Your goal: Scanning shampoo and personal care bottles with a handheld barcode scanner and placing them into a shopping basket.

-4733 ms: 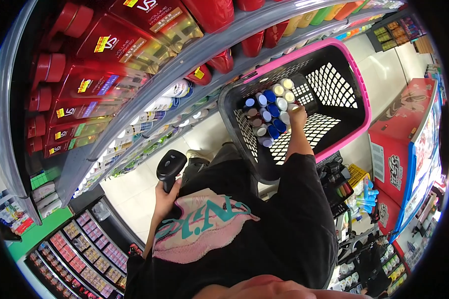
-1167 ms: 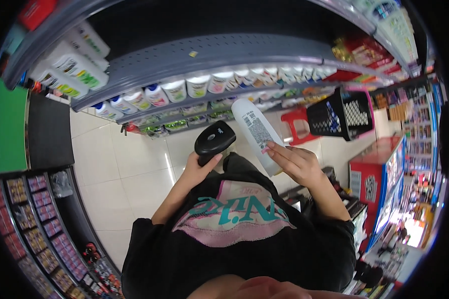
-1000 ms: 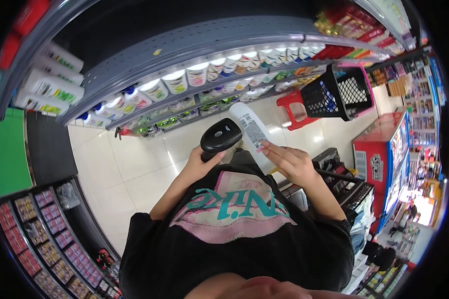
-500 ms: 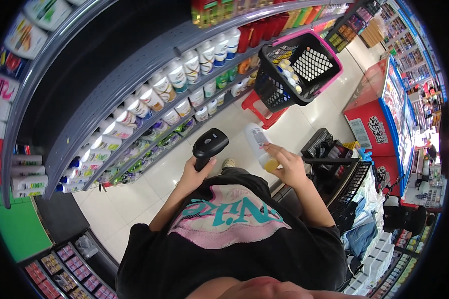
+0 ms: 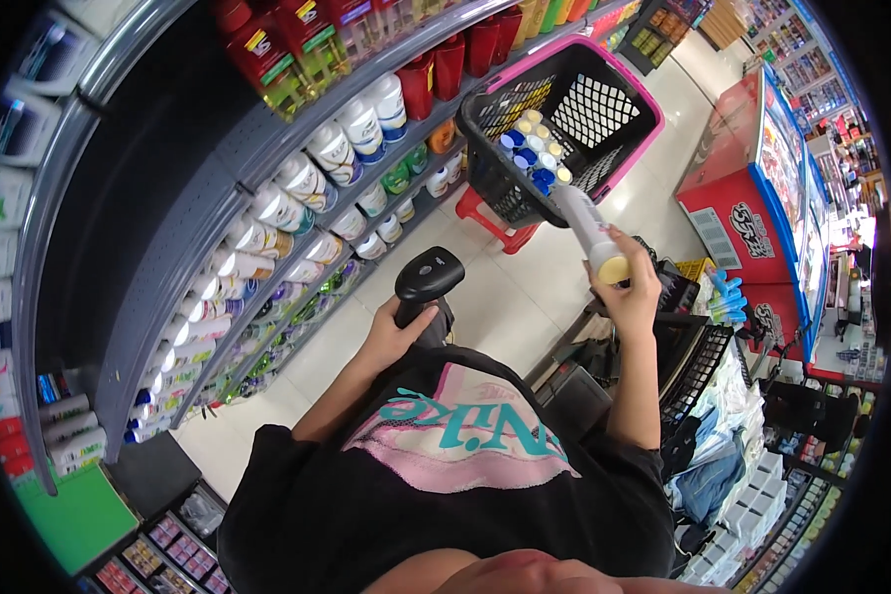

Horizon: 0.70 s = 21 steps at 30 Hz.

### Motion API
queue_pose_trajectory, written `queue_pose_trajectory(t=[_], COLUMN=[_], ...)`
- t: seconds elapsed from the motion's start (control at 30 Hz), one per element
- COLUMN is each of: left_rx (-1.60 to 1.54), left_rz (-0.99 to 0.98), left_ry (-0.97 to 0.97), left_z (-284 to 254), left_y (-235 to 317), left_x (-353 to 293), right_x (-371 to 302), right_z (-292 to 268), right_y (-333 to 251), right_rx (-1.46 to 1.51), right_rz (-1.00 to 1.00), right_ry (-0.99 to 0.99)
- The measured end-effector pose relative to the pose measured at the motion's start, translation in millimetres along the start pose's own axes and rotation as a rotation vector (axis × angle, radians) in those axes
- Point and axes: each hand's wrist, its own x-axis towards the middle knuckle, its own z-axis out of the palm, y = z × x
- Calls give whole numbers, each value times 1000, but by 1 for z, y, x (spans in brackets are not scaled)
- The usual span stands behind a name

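My left hand [image 5: 398,335] is wrapped round the handle of a black barcode scanner [image 5: 430,275], its head tilted up over the floor. In my right hand [image 5: 632,284] is a white bottle with a yellow cap [image 5: 586,226]. The cap end is toward me, and the far end reaches the near rim of the black shopping basket [image 5: 513,190]. That basket has a pink edge and stands on a red stool [image 5: 505,234]. Inside it, several bottles with blue, white and yellow caps [image 5: 537,148] stand close together.
Along the left run grey shelves [image 5: 257,158] with rows of white bottles [image 5: 302,182] and red bottles [image 5: 448,65]. A red and blue chest freezer [image 5: 752,213] stands at the right. Clothes [image 5: 715,450] and a black wire rack [image 5: 701,366] lie beside my right arm.
My right hand has moved forward and to the right with the bottle, bringing it to the basket. The scanner stays in my left hand; the view has shifted closer to the shelves and basket.
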Motion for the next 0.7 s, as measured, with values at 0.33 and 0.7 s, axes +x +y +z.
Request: queue_pose_trajectory(t=[0.33, 0.7], left_rx=[43, 65], left_rz=[41, -26], left_ry=[-106, 81], left_z=[-4, -21], left_y=[22, 31], left_x=[126, 168], right_x=[99, 169], right_z=[22, 109], right_y=[75, 222], right_rx=[-90, -120], right_rz=[293, 365], right_ry=[79, -115])
